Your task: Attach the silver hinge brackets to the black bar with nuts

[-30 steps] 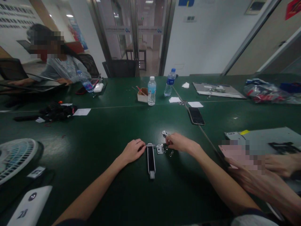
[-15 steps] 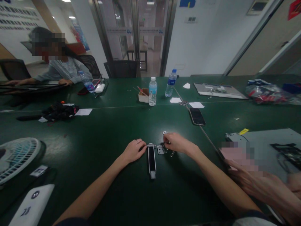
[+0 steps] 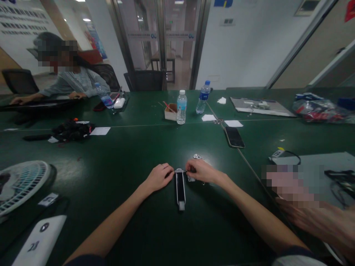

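Observation:
A long slim device (image 3: 180,188) with a black face, a pale frame and a grey tip lies on the green table. Across its far end runs a thin metal rod (image 3: 179,171). My left hand (image 3: 159,178) rests on the table, its thumb and finger closed on the rod's left end. At the right end my right hand (image 3: 202,170) is pinched; whatever small piece it holds is hidden by the fingers. Small metal plates with holes (image 3: 191,179) lie partly under my right hand, and more small plates (image 3: 196,156) lie just beyond it.
Right of my arm, a co-worker's hands (image 3: 313,210) work by a grey panel (image 3: 316,159). A phone (image 3: 234,137), a water bottle (image 3: 181,108) and a small box (image 3: 169,113) stand farther off. At left are a fan (image 3: 22,184) and a white case (image 3: 40,240).
My right hand has moved left from the small metal parts to the rod's right end. My left hand stays at the rod's left end. The view has shifted slightly.

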